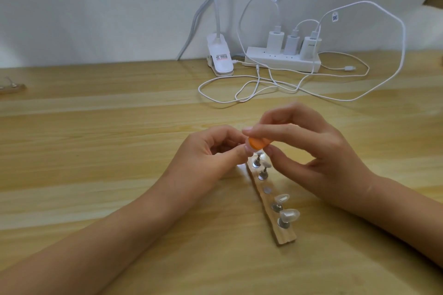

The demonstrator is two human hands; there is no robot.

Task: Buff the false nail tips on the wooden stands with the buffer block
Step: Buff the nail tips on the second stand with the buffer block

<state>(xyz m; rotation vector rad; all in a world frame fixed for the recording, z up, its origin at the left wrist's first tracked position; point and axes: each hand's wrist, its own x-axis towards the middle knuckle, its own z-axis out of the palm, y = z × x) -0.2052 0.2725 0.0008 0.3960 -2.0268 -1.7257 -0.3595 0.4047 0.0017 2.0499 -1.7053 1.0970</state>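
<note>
Head view: light wood-grain table (96, 151) against a plain white wall (96, 7). Wooden stand (271, 208) lies centre, running away from the person; all else placed rel. to it. Above its far end, right hand (309, 148) pinches orange buffer block (332, 143) btwn thumb and fingers. Left hand (211, 151) just left of that end, fingertips closed on something small; can't tell what. Clear false nail tips (288, 215) sit on metal pegs along stand; one peg spot bare mid-strip. Far behind stand: white power strip (282, 60) w/ three chargers, looped white cables (251, 93), clip lamp (220, 57). Far left, second stand (12, 87) at table edge.
</note>
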